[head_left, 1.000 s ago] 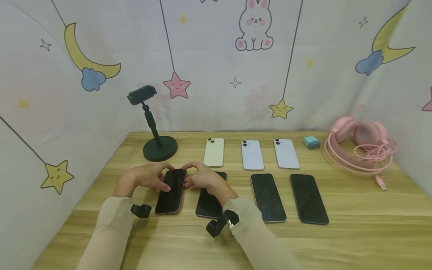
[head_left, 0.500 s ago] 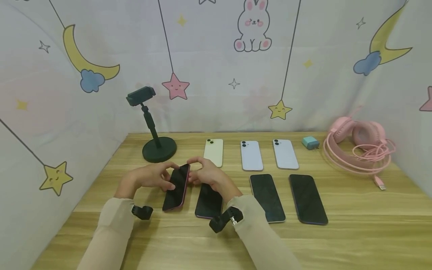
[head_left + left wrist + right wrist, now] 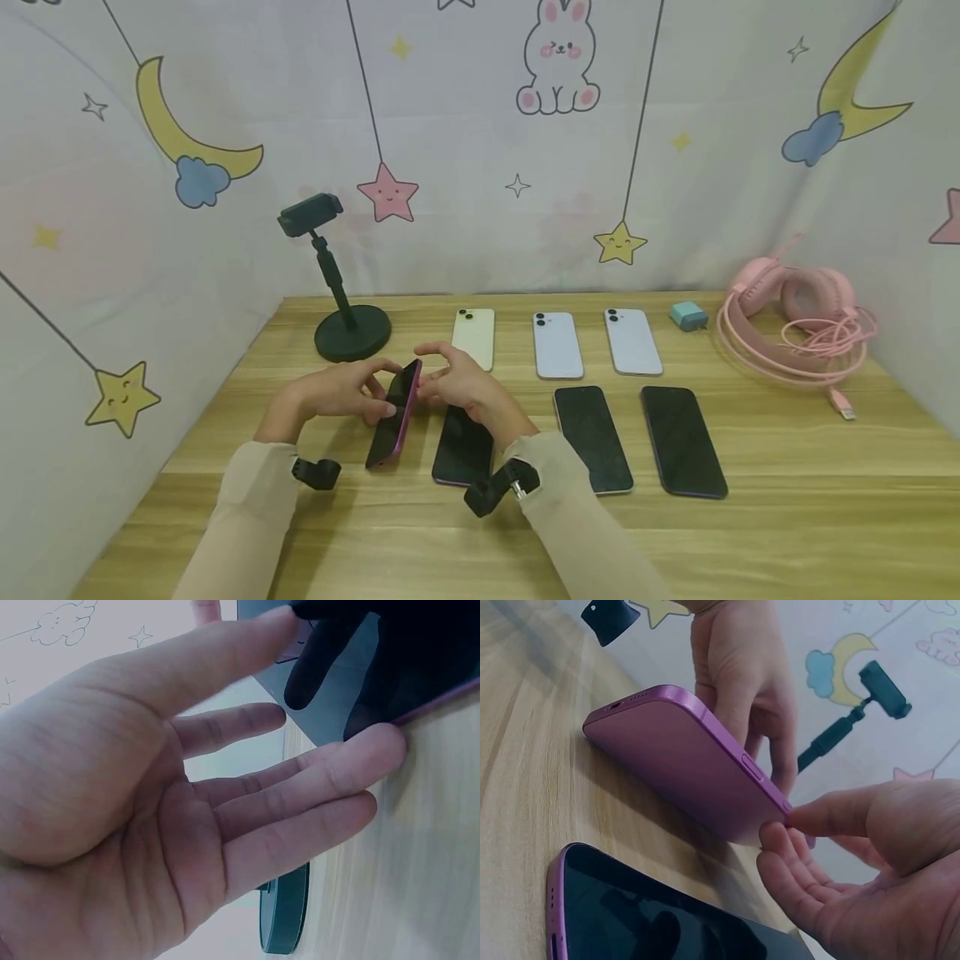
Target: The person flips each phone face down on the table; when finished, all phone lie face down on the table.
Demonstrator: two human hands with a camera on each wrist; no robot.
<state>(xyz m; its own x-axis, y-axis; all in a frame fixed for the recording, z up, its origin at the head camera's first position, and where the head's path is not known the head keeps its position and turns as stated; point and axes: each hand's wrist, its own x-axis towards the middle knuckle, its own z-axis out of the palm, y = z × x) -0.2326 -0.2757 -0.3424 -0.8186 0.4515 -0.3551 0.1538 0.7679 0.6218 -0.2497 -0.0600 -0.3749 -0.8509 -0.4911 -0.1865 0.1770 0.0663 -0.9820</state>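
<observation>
A pink-purple smartphone (image 3: 393, 417) stands tilted on its left long edge, its dark screen toward my left hand (image 3: 337, 390). Straight fingers of that hand meet the screen side in the left wrist view, thumb on the glass and a fingertip near the lower edge. My right hand (image 3: 465, 387) pinches the raised edge near the far end, thumb on the side frame and fingertips against the back, as the right wrist view shows. Under the right hand lies a second purple-edged smartphone (image 3: 461, 450), screen up, partly covered.
Two more phones lie screen up at right, a black phone (image 3: 682, 442) and a silver-edged phone (image 3: 596, 437). Behind are a yellow phone (image 3: 472, 337) and two white phones, backs up. A phone stand (image 3: 352, 332), a blue charger (image 3: 688, 315) and pink headphones (image 3: 798, 333) line the back.
The purple smartphone lay nearly flat; its right edge has risen, it has shifted slightly right, and its screen now faces left. Both hands moved slightly right with it.
</observation>
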